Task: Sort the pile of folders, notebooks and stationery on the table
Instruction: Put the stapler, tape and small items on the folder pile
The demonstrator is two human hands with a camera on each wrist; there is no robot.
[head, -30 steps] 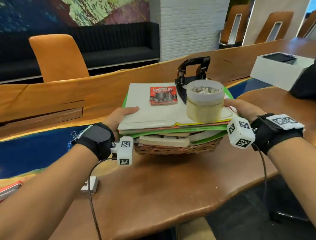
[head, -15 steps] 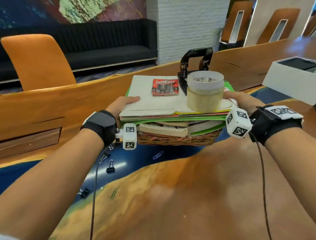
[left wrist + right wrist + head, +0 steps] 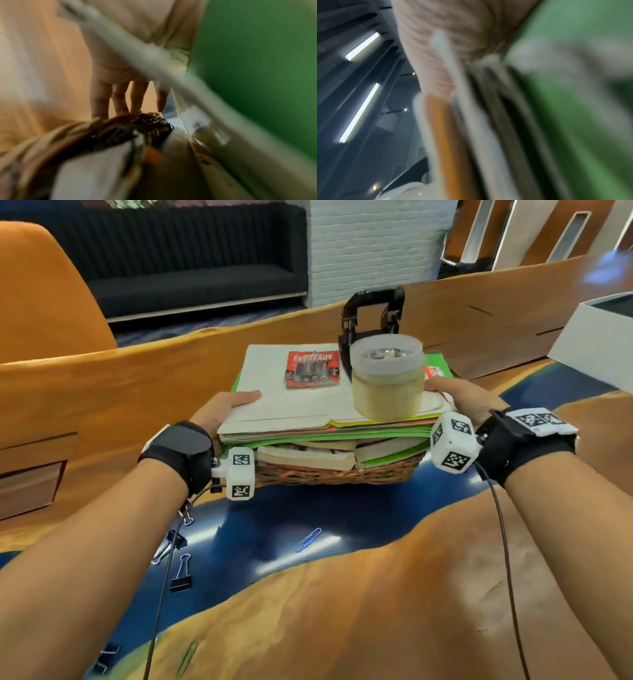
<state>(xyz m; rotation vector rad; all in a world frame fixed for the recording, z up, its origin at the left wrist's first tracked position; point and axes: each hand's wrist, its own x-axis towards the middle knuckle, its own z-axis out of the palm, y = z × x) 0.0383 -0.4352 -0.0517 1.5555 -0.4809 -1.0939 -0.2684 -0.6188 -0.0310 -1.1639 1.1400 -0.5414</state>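
Wicker basket [image 3: 337, 474] under unsorted pile [image 3: 325, 422] is held above bench [image 3: 376, 611] | left hand [image 3: 219, 412], right hand [image 3: 462, 402]: each grip clamped on pile | clips [image 3: 180, 571] scattered | sorting judged unstarted

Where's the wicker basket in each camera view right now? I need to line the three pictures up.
Head: the wicker basket sits at centre under the folder stack, between the left hand and the right hand.
Left wrist: its woven rim fills the lower left, below the fingers.
Right wrist: not in it; only blurred folder edges.
Shared landmark: the green folder.
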